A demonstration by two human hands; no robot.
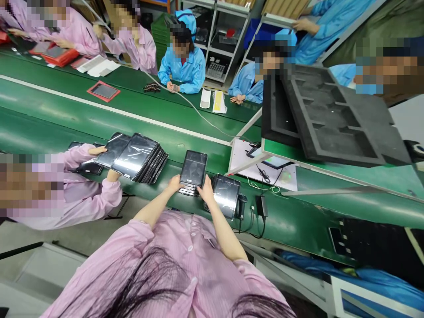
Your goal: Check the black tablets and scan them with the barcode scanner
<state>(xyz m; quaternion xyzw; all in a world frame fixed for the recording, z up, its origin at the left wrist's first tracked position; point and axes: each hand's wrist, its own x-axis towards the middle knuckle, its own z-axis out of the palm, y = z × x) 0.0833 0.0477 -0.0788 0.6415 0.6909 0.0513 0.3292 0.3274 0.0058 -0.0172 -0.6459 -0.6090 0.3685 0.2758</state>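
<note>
Both bare forearms reach forward from pink sleeves to the edge of the green table [99, 119], where the left hand [174, 183] and right hand [206, 191] close their grip on the near corners of a dark tablet [193, 168]. The tablet sits between the two hands atop a short stack of tablets [188, 191]. Just right of the right hand's grip lies a bagged tablet [227, 194]; well left, a co-worker's hands steady a fanned pile of tablets [139, 157].
</note>
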